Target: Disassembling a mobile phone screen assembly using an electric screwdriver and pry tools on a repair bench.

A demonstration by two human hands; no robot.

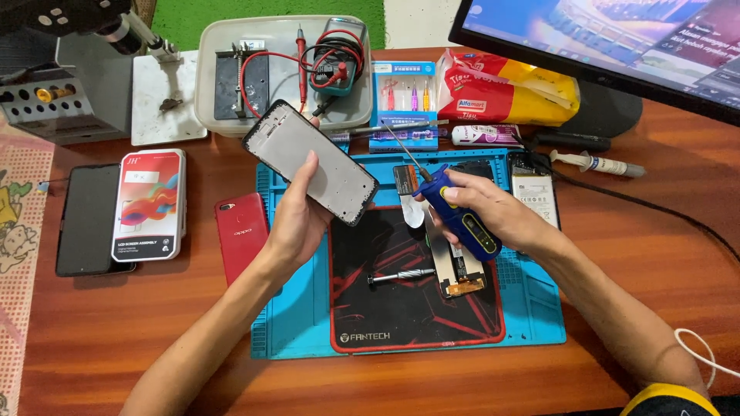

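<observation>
Left hand (297, 219) pinches a bare phone frame (311, 162) by its lower edge, tilted in the air above the blue work mat (532, 308); a thin grip like that could let it twist or drop. Right hand (482, 212) is wrapped round a blue electric screwdriver (456, 214), bit pointing toward the frame; a slip could gouge it. The loose metal driver (401, 276) on the black pad (401, 316) could roll.

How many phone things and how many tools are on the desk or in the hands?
Phone things: 4 - phone frame, red phone, black phone, battery
Tools: 2 - blue tool, screwdriver
Total: 6
</observation>
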